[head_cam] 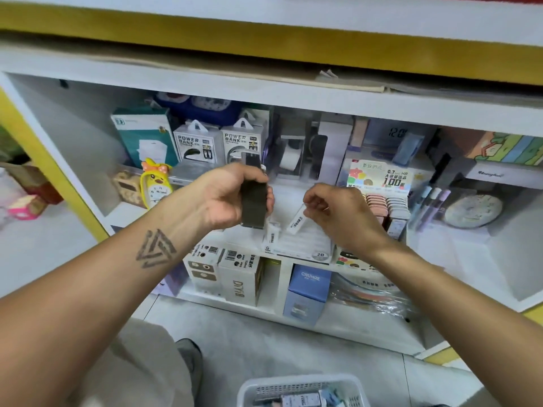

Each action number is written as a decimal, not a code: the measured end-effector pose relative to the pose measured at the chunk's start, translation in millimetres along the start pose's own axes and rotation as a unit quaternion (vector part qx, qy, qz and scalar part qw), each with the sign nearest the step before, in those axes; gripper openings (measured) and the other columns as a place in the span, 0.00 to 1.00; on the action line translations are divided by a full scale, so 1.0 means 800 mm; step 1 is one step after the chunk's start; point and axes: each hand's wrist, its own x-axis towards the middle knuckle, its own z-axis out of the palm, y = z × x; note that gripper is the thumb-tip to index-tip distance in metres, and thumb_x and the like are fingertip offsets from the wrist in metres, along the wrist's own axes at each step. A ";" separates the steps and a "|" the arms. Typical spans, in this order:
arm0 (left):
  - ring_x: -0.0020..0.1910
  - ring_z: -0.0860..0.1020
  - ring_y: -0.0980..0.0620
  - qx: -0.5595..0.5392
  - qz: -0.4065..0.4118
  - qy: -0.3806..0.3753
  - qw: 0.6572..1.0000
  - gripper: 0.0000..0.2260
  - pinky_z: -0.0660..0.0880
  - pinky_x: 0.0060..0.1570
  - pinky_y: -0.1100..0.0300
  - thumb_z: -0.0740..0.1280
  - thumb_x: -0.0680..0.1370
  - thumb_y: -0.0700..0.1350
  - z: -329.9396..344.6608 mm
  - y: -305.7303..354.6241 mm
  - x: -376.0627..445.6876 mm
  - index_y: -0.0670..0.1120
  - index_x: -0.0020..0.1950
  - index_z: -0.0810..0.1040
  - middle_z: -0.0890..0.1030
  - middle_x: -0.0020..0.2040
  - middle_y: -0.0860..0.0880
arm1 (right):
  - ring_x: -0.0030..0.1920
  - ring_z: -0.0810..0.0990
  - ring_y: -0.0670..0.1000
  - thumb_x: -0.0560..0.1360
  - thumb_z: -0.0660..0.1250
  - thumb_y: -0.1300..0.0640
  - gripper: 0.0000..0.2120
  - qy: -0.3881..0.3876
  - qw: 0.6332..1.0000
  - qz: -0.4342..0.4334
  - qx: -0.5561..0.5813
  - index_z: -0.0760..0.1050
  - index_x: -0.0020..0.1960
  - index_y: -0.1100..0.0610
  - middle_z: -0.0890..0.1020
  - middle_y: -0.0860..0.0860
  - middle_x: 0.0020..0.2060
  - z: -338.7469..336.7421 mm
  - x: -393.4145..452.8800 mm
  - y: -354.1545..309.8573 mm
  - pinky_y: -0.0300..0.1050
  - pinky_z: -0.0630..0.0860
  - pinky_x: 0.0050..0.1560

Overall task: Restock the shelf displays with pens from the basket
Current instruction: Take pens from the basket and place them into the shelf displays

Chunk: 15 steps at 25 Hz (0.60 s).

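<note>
My left hand grips a dark rectangular pack, held upright in front of the shelf. My right hand pinches a small white labelled case, tilted over the white display tray marked 2B on the shelf. Another white case stands in that tray. The white basket sits on the floor at the bottom edge, with several small packs inside; only its top part shows.
Power bank boxes, a yellow chick clock, a lead refill display and pastel pens crowd the shelf. Boxes and a blue carton stand below. A yellow shelf edge runs overhead.
</note>
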 end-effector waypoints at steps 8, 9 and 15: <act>0.31 0.79 0.49 0.077 0.019 0.056 0.995 0.15 0.80 0.34 0.55 0.67 0.78 0.36 -0.025 0.000 -0.005 0.39 0.65 0.75 0.78 0.39 0.42 | 0.42 0.81 0.40 0.75 0.74 0.59 0.07 -0.020 1.000 0.008 -0.001 0.82 0.51 0.52 0.83 0.44 0.40 0.037 0.018 -0.003 0.35 0.79 0.47; 0.30 0.79 0.49 0.079 0.022 0.058 0.995 0.16 0.80 0.34 0.55 0.67 0.78 0.36 -0.025 0.000 -0.006 0.39 0.66 0.75 0.78 0.39 0.42 | 0.42 0.81 0.41 0.74 0.74 0.59 0.06 -0.026 1.000 0.004 -0.001 0.82 0.51 0.52 0.83 0.44 0.40 0.039 0.019 -0.004 0.38 0.80 0.48; 0.29 0.81 0.49 0.074 0.035 0.059 0.995 0.11 0.82 0.33 0.56 0.68 0.78 0.36 -0.024 -0.001 -0.011 0.39 0.60 0.76 0.81 0.37 0.42 | 0.45 0.82 0.45 0.76 0.72 0.62 0.08 -0.080 0.995 -0.061 -0.022 0.85 0.53 0.54 0.86 0.47 0.46 0.037 0.020 -0.012 0.43 0.80 0.52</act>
